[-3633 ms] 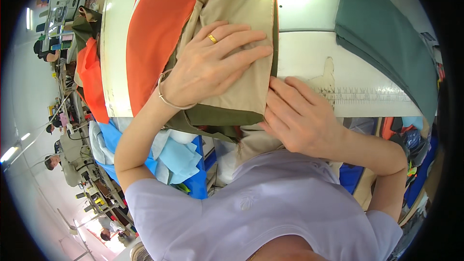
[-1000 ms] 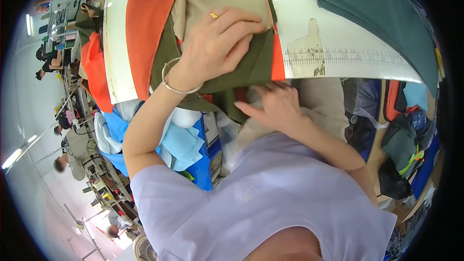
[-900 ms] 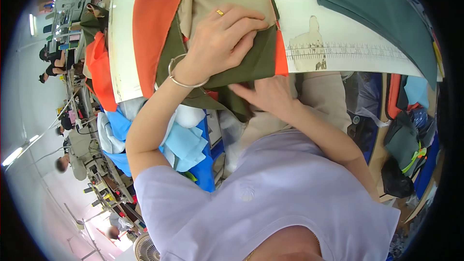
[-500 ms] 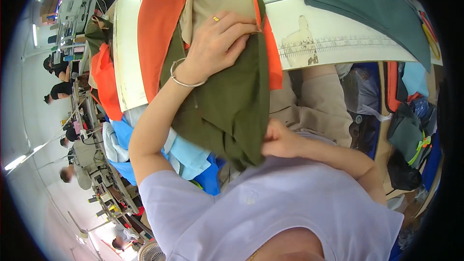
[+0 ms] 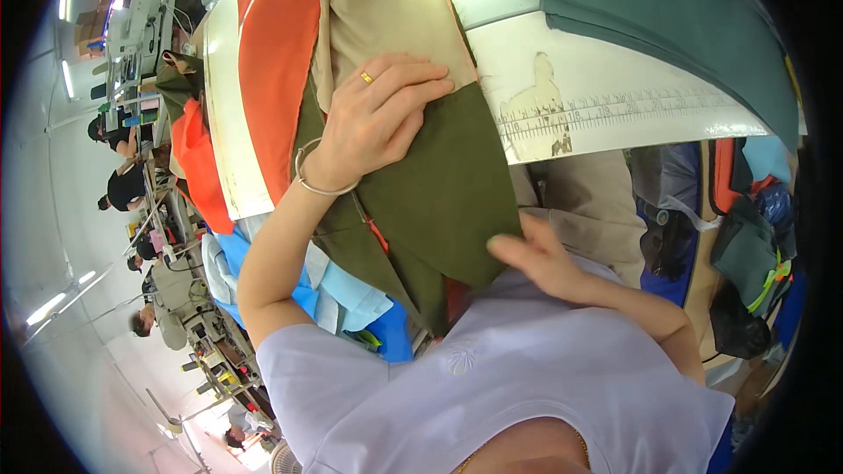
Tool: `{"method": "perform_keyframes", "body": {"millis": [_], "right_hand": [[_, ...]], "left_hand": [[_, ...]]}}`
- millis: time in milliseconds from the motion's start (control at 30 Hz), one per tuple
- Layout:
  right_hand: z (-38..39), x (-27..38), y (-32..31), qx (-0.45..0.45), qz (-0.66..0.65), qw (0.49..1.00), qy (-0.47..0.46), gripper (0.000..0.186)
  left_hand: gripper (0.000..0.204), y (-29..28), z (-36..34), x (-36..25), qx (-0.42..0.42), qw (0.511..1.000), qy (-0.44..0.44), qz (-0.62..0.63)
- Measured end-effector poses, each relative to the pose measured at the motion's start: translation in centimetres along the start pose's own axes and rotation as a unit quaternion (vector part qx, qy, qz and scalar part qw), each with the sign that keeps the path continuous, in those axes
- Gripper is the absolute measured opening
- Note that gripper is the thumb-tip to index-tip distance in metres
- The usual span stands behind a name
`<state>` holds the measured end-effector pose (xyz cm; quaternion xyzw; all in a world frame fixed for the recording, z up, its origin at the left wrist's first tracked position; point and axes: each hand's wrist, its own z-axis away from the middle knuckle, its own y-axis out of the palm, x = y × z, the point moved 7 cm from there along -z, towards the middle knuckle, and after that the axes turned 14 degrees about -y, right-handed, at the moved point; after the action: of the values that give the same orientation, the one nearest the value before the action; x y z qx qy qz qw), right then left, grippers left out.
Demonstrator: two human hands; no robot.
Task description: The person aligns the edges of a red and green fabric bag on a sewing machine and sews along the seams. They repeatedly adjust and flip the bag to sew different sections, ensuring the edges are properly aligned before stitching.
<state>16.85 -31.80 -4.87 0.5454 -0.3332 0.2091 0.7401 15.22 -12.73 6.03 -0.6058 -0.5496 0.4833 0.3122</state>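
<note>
An olive-green cloth piece (image 5: 448, 167) is joined to a beige piece (image 5: 386, 4), with an orange piece (image 5: 277, 53) along their left side. My left hand (image 5: 378, 118), with a ring and bangle, lies on the cloth where beige meets olive. Its fingers are bent, fingertips resting on the fabric and the thumb hidden. At the lower right edge of the olive cloth is my right hand (image 5: 544, 262), thumb over the edge and apart from the fingers. The olive cloth hangs off the table edge toward me.
A white table with a printed ruler strip (image 5: 606, 110) bears a folded grey-green cloth (image 5: 659, 13). Blue cloths (image 5: 342, 290) hang at left. Bags and dark fabric (image 5: 746, 246) lie at right. Sewing machines and several people are at far left.
The olive cloth has spread flatter, its bunched lower part opened out. My left hand has moved left and down off the right edge; my right hand has shifted right, its thumb now stretched out.
</note>
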Motion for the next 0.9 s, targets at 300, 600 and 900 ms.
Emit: {"method": "perform_keyframes", "body": {"millis": [300, 600, 900], "right_hand": [[-3.6, 0.4, -3.7, -0.095, 0.089, 0.976, -0.172, 0.042], [-5.6, -0.8, -2.6, 0.154, 0.112, 0.982, -0.011, 0.035], [-4.1, 4.4, 0.1, 0.143, 0.177, 0.96, -0.162, 0.031]], "left_hand": [[0.046, -0.2, 0.1, 0.2, 0.008, 1.0, -0.009, -0.016], [0.049, 0.4, -2.9, -1.2, 0.046, 0.988, -0.038, -0.144], [0.041, 0.6, -2.4, 0.4, 0.029, 0.988, -0.073, -0.131]]}}
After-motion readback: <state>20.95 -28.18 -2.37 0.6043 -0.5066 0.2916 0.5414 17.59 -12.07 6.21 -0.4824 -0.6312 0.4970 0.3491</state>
